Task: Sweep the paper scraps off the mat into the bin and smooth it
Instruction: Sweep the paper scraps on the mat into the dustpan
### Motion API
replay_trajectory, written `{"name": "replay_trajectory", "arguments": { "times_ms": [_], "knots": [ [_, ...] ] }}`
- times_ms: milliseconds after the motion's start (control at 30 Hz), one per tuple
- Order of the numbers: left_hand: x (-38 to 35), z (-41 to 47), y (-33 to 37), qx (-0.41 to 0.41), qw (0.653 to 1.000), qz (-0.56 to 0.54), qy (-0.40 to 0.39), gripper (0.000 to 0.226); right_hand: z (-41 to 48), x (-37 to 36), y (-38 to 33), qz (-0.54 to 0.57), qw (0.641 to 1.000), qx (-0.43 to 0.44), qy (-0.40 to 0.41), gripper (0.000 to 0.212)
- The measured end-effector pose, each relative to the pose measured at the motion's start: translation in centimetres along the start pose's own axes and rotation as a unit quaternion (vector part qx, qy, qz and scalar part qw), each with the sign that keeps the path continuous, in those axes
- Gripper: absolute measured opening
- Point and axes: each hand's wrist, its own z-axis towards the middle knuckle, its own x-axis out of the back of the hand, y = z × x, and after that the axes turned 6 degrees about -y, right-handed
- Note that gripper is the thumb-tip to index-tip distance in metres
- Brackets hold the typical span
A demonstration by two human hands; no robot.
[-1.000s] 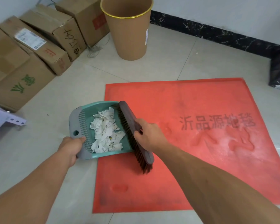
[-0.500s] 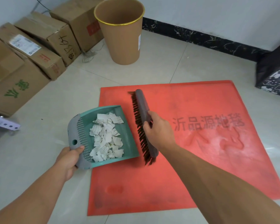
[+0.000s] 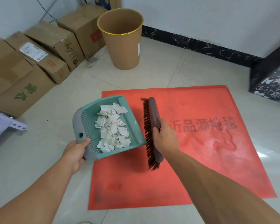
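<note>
Gripping the dustpan (image 3: 132, 131) of scraps (image 3: 112, 128) over the mat's (image 3: 200, 175) left edge, left hand (image 3: 74, 152); right hand (image 3: 166, 139) holds brush (image 3: 153, 126).

1. The torn white paper scraps (image 3: 112, 126) lie heaped in the teal dustpan (image 3: 132, 126) I hold.
2. The red mat (image 3: 208, 159) lies flat on the floor, dented, dusty, printed with characters.
3. The brown bin (image 3: 124, 50) stands upright beyond it.

Left-edge cardboard boxes (image 3: 10, 78) are cut off — bin (image 3: 122, 41) floor hidden.
</note>
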Motion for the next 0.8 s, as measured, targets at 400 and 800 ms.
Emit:
{"name": "replay_trajectory", "arguments": {
  "times_ms": [400,800],
  "knots": [
    [0.4,-18.1,20.3,0.021,0.998,-0.056,0.032,0.036,-10.4,20.0,-16.3,0.054,0.991,-0.117,0.023,0.043],
    [0.6,-33.2,45.7,-0.003,0.999,-0.042,-0.012,0.040,-15.8,37.8,-39.6,0.050,0.994,-0.089,0.024,0.030]
  ]
}}
